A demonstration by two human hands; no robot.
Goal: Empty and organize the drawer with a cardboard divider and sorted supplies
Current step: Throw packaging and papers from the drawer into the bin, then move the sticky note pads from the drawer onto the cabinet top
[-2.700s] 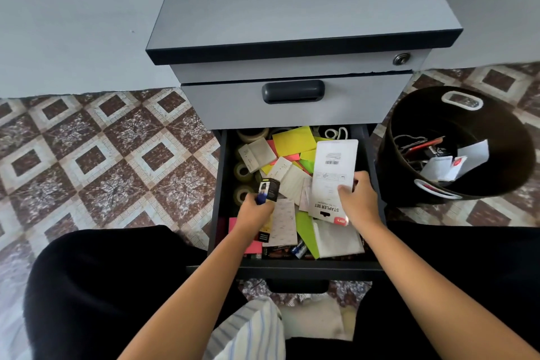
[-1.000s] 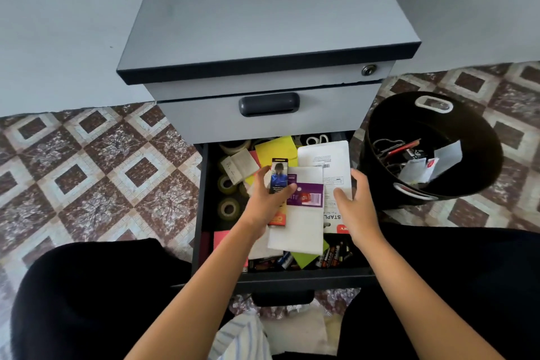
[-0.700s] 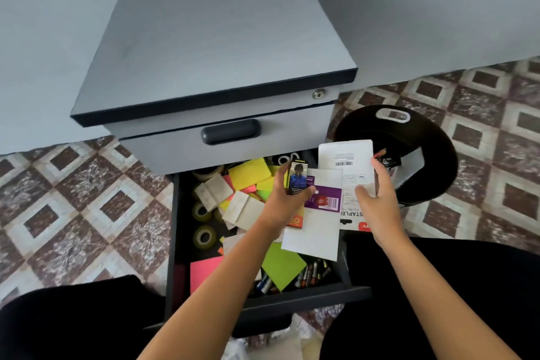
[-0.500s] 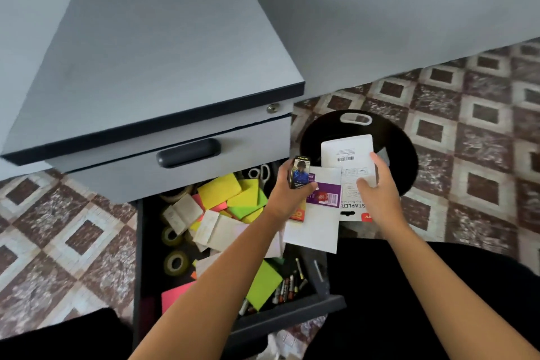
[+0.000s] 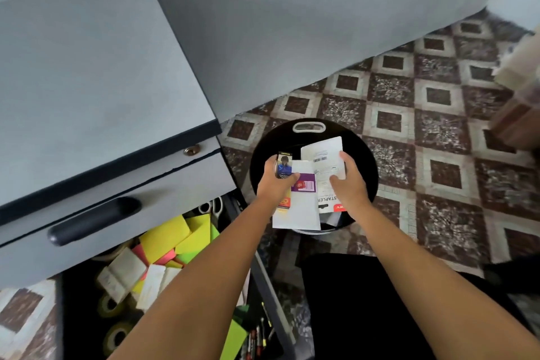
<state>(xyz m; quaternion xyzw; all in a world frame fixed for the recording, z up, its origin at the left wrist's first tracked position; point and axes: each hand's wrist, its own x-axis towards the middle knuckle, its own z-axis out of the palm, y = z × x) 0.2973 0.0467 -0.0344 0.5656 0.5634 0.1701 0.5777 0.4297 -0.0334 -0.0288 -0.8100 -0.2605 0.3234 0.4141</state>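
A box (image 5: 284, 165) and a white packet (image 5: 301, 210) are pinched together in the left hand (image 5: 274, 184), with the thumb laid across their faces and the fingers curled beneath. The stapler pack (image 5: 324, 155) is pinched along its 3 o'clock edge by the right hand (image 5: 349, 184), thumb on top. All three are held over the bin (image 5: 363, 152), which stands at 2 o'clock from the open drawer (image 5: 67, 316).

The step is judged to be a drop into the bin. It is best done with the load lowered inside the rim before the fingers are spread. The packet should be drawn toward 12 o'clock first, since its lower end appears to reach the rim at 6 o'clock.

Open floor lies from 12 to 3 o'clock of the bin, and the cabinet (image 5: 87, 82) corner crowds 9 o'clock. Notes (image 5: 181, 237) and tape rolls (image 5: 109, 305) are left in the drawer.
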